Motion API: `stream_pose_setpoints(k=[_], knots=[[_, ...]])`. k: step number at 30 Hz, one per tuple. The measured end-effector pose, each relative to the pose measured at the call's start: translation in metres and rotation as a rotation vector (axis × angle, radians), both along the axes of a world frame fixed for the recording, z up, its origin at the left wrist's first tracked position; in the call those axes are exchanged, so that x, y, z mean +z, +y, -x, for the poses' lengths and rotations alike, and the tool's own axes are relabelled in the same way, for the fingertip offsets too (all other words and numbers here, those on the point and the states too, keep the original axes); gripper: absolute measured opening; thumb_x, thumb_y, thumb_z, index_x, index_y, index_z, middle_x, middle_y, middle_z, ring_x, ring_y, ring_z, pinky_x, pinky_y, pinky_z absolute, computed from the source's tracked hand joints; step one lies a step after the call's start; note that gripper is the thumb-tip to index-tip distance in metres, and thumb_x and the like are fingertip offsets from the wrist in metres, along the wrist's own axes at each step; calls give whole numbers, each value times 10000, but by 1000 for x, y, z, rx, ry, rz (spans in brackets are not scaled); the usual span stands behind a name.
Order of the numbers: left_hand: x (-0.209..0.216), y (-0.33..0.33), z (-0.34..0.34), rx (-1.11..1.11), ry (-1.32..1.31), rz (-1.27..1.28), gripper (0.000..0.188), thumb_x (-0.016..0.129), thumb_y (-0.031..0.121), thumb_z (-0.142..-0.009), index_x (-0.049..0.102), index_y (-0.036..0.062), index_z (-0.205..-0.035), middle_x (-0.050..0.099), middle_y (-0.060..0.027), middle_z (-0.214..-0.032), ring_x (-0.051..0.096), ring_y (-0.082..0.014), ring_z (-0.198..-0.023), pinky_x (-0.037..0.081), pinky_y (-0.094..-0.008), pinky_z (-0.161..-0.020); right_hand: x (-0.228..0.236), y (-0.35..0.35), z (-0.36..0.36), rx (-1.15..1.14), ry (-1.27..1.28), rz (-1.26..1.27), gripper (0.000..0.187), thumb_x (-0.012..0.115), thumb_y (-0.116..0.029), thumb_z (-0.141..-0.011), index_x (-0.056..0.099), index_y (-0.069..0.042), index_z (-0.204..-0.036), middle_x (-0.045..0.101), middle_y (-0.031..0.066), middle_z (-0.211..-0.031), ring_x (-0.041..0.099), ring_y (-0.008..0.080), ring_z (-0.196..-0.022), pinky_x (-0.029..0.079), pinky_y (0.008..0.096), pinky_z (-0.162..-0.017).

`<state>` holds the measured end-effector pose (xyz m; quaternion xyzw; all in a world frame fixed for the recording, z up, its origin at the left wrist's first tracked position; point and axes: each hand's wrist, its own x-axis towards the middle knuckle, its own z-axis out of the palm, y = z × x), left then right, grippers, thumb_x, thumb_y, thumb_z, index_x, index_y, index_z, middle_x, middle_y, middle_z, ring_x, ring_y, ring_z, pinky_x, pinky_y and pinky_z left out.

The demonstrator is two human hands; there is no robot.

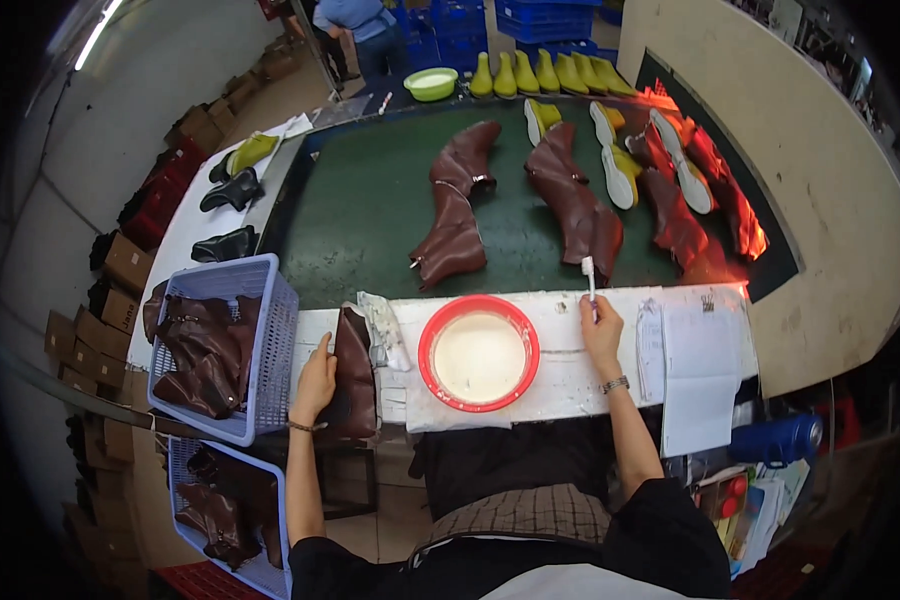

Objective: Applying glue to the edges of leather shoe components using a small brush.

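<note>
My right hand is closed around a small white brush, which looks like a toothbrush and points away from me with its bristle end up. To its left stands a red-rimmed bowl of creamy white liquid. My left hand, fingers stretched out, is at the left edge of a dark brown leather boot upper on the near white ledge; whether it touches the upper I cannot tell. Beyond the bowl, brown boot uppers lie in a row on the green conveyor belt.
A blue basket of brown uppers stands at my left, with another basket below. Green shoe lasts line the far edge beside a green basin. Papers and a blue bottle are at right. A person stands beyond.
</note>
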<state>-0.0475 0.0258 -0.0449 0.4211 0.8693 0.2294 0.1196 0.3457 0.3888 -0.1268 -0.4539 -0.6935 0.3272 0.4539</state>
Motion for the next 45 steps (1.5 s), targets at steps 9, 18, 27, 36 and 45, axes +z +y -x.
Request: stream_pose_setpoints(k=[9,18,27,36,45], knots=[[-5,33,-62,118,163,53,1324,847,579,-713,63,54,-1643,438,-318,-1472,491,-533,-1233,417,-629,-1006,21,-82,-34,133,-138,2,283,666,-213,-997,610,6,-827,520,100,-561,472,148,-475,354,356,-471],[21,18,-33,213,-38,-332,964,685,101,-705,289,-6,-1578,632,-303,-1306,654,-403,-1171,520,-415,-977,86,-55,-14,317,-231,-102,220,738,-191,-935,748,-60,-1111,632,64,-826,596,186,-618,462,323,-567],[91,28,-106,154,-432,-570,570,806,-17,-746,617,-54,-1283,718,-128,-1169,680,-194,-1071,530,-330,-954,117,-73,33,606,-679,-487,137,754,-186,-854,776,-172,-989,632,40,-874,668,238,-721,534,389,-627],[115,39,-123,75,-657,-648,589,815,-36,-781,595,-58,-1327,708,-113,-1211,664,-168,-1105,526,-329,-980,121,-70,16,533,-496,-331,150,767,-184,-876,778,-130,-1015,626,65,-805,646,239,-650,510,371,-589],[134,59,-125,-100,-815,-426,622,845,24,-777,593,-49,-1342,705,-103,-1228,649,-166,-1112,515,-328,-991,153,-60,23,528,5,-196,137,779,-113,-881,779,-85,-1014,645,26,-846,599,201,-695,470,329,-614]])
